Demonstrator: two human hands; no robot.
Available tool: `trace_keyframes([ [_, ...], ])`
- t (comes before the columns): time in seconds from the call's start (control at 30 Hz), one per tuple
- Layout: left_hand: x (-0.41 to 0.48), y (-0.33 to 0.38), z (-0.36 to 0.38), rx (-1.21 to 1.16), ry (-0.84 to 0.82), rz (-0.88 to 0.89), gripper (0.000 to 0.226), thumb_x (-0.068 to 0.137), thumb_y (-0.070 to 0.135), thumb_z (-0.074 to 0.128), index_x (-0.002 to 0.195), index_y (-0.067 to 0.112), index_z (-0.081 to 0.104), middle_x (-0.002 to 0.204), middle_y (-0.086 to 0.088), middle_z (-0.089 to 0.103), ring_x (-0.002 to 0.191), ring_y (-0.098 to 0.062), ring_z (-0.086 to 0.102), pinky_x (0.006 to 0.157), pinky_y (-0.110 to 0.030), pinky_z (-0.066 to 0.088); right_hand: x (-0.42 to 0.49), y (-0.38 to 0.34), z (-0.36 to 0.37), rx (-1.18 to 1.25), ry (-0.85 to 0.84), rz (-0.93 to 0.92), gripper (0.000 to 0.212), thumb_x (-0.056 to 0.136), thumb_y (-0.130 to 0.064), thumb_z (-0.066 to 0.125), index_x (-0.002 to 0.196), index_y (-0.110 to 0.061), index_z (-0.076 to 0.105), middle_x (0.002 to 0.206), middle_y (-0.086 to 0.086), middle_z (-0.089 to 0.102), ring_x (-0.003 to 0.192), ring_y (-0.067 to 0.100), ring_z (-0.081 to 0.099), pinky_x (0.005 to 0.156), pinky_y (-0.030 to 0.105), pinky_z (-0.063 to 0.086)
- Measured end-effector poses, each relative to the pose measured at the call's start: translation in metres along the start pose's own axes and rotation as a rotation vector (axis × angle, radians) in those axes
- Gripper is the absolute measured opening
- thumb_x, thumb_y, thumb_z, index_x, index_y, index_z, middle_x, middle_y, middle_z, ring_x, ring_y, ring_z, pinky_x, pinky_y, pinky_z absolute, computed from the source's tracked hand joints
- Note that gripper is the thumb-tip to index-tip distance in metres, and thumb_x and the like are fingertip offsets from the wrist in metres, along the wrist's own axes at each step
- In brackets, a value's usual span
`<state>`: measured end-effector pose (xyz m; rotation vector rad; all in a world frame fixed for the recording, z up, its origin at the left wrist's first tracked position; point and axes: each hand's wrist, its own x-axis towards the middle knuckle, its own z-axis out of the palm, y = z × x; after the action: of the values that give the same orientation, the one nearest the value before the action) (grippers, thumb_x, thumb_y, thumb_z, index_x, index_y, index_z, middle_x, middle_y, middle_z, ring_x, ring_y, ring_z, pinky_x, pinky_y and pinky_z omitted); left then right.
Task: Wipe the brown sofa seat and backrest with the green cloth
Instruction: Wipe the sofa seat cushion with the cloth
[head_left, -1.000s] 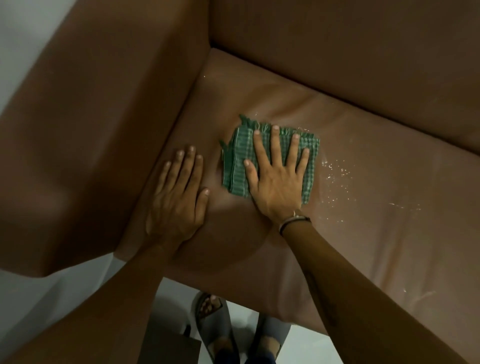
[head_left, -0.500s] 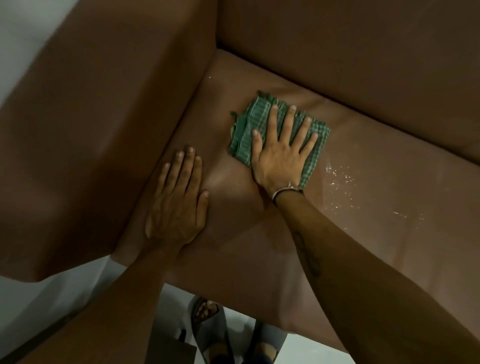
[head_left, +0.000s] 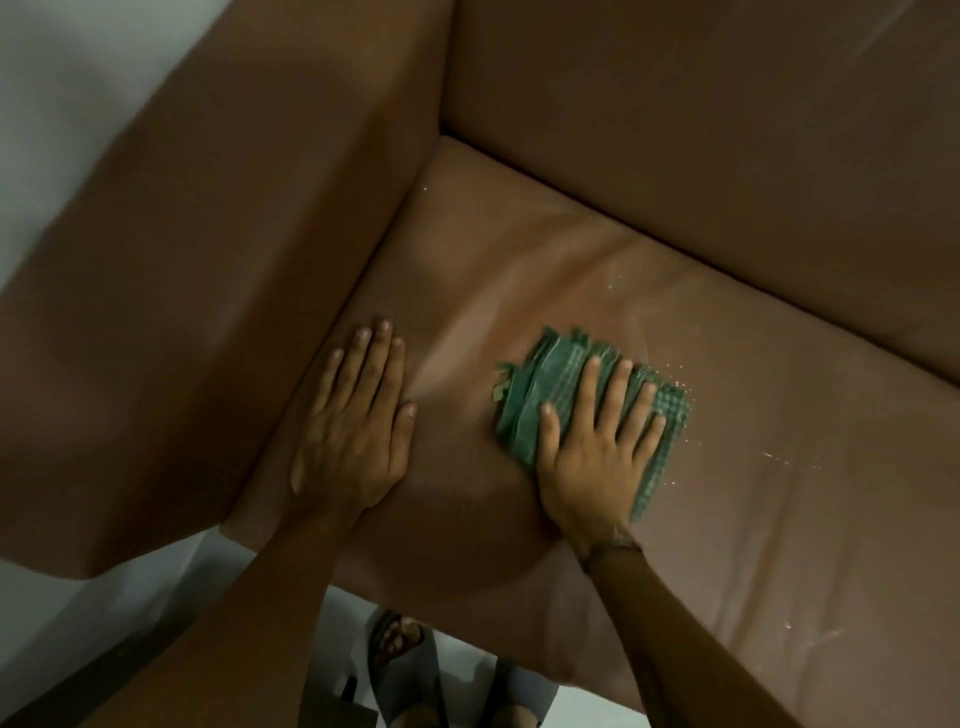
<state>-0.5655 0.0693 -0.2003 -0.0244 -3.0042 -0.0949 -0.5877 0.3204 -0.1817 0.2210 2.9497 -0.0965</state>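
A folded green checked cloth (head_left: 530, 410) lies on the brown sofa seat (head_left: 519, 270), near its front left part. My right hand (head_left: 592, 457) lies flat on the cloth with fingers spread, pressing it onto the seat and covering much of it. My left hand (head_left: 358, 431) rests flat on the bare seat to the left of the cloth, beside the armrest, holding nothing. The brown backrest (head_left: 701, 130) rises behind the seat, well beyond both hands.
The wide brown armrest (head_left: 208, 286) borders the seat on the left. White specks (head_left: 779, 460) dot the seat right of the cloth. My feet in sandals (head_left: 395, 644) stand on the pale floor below the seat's front edge.
My right hand pushed the cloth away toward the backrest, then drew it back toward the seat's front and a little right. My left hand has stayed planted on the seat.
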Motion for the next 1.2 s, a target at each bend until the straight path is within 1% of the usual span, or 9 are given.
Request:
trace_keyframes([
  [0.2,0.007,0.000,0.002,-0.001,-0.028,-0.004,0.070,0.116,0.040,0.028,0.176,0.004,0.027,0.186,-0.015,0.020,0.174,-0.034,0.021,0.140,-0.054,0.023,0.128,-0.084,-0.020,0.102,0.031,-0.007,0.077,0.115,-0.066,0.018,0.179,-0.027,0.000,0.187,0.012,-0.004,0.171,0.049,-0.005,0.136,0.071,0.001],
  [0.4,0.009,0.005,-0.014,0.017,-0.087,-0.013,0.072,0.112,0.036,0.038,0.175,0.002,0.030,0.184,-0.017,0.025,0.172,-0.035,0.026,0.138,-0.054,0.027,0.030,-0.022,0.002,0.016,0.037,-0.388,0.077,0.113,-0.072,0.019,0.178,-0.032,0.010,0.187,0.008,0.006,0.173,0.042,0.003,0.139,0.065,0.008],
  [0.57,0.043,0.019,-0.036,-0.040,-0.082,-0.008,0.072,0.102,0.029,0.053,0.167,-0.003,0.045,0.177,-0.023,0.040,0.166,-0.040,0.038,0.135,-0.055,0.034,0.051,0.026,-0.017,0.090,0.049,0.190,0.082,0.109,-0.071,0.023,0.178,-0.027,0.016,0.186,0.014,0.011,0.171,0.048,0.009,0.135,0.071,0.012],
  [0.67,0.084,0.026,-0.029,-0.093,-0.131,0.084,0.071,0.111,0.034,0.046,0.174,0.003,0.034,0.184,-0.017,0.026,0.172,-0.033,0.025,0.141,-0.051,0.023,0.116,-0.002,-0.028,0.168,0.083,0.286,0.084,0.108,-0.071,0.016,0.179,-0.028,0.008,0.187,0.015,0.002,0.171,0.050,-0.001,0.134,0.073,0.006],
  [0.77,0.090,0.025,-0.010,-0.041,-0.059,0.101,0.071,0.113,0.037,0.041,0.175,0.006,0.031,0.185,-0.014,0.025,0.172,-0.032,0.026,0.141,-0.049,0.023,0.131,-0.024,-0.014,0.130,0.091,0.012,0.078,0.111,-0.070,0.016,0.178,-0.032,0.008,0.187,0.012,0.003,0.171,0.050,0.000,0.136,0.073,0.004],
  [0.9,0.086,0.020,-0.004,-0.026,-0.032,0.131,0.071,0.113,0.039,0.039,0.177,0.009,0.028,0.185,-0.015,0.024,0.172,-0.034,0.025,0.141,-0.050,0.021,0.024,0.018,0.008,0.030,0.079,-0.291,0.075,0.113,-0.072,0.024,0.178,-0.037,0.011,0.187,0.006,0.007,0.173,0.042,0.003,0.139,0.066,0.007],
  [1.0,0.084,0.025,-0.007,-0.031,-0.059,0.140,0.073,0.112,0.040,0.040,0.177,0.011,0.027,0.186,-0.015,0.019,0.173,-0.035,0.022,0.141,-0.051,0.019,-0.018,0.084,-0.001,0.065,0.021,0.082,0.078,0.110,-0.074,0.021,0.178,-0.036,0.014,0.187,0.007,0.008,0.173,0.042,0.006,0.135,0.071,0.011],
  [1.1,0.084,0.023,-0.001,-0.031,-0.031,0.147,0.073,0.111,0.039,0.040,0.178,0.012,0.025,0.187,-0.014,0.017,0.173,-0.035,0.020,0.141,-0.052,0.018,0.049,0.087,-0.019,0.111,0.048,0.441,0.081,0.108,-0.072,0.019,0.178,-0.032,0.012,0.187,0.013,0.005,0.171,0.048,0.003,0.133,0.073,0.010],
  [1.2,0.086,0.023,0.006,-0.008,-0.005,0.149,0.073,0.112,0.039,0.037,0.178,0.012,0.023,0.187,-0.014,0.015,0.174,-0.033,0.018,0.141,-0.051,0.018,0.131,0.038,-0.026,0.194,0.104,0.411,0.081,0.108,-0.072,0.018,0.178,-0.033,0.006,0.187,0.013,-0.003,0.171,0.049,-0.006,0.133,0.074,0.001],
])
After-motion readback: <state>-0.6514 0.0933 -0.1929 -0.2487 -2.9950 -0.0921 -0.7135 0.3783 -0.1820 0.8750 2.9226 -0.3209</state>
